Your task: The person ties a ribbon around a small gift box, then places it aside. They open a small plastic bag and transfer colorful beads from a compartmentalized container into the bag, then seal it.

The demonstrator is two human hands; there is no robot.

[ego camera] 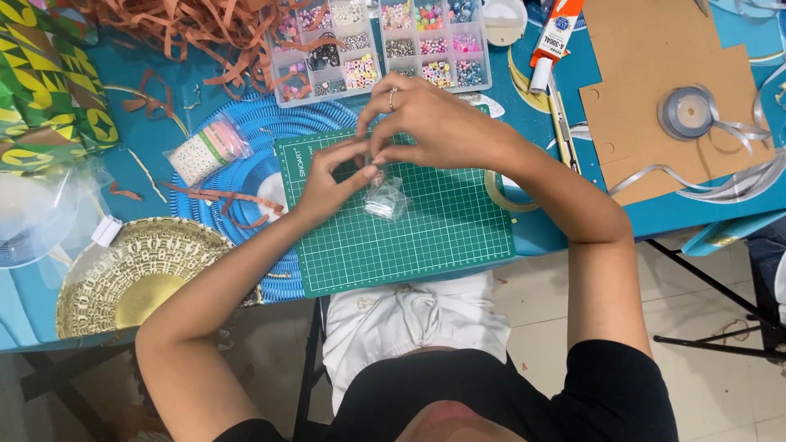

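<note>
1. A small, crinkled bag of clear plastic [385,196] sits just left of the frame's centre, on a dark green rubbery cutting mat with a pale printed grid [442,237]. The bag is glossy and wrinkled; what it holds is too small to make out.
2. The left hand [332,182] comes in from the lower left, fingers curled in a narrow pinch, thumb tip just above the bag. Whether anything sits between the fingertips cannot be told.
3. The right hand [430,123], with a ring on one finger, arches over from the right, fingers bent down to meet the left hand's fingertips above the bag. It too is nearly closed, and any held piece is hidden.
4. Above the hands, at top centre, lie two clear hard-plastic compartment boxes of many-coloured beads [381,45].
5. Left of the mat lies a ribbed bright-blue round placemat [246,131], with a clear packet of small white beads [205,151] on it.
6. In the lower left is a gold, embossed, lacy round paper plate [123,274].
7. At the top left, a tangle of orange-brown shredded paper strips [188,24] spreads.
8. At the upper right, flat brown cardboard [647,57] carries a spool of shiny silver-grey ribbon [686,113].
9. A white glue tube with an orange label [553,37] lies beside the cardboard.
</note>
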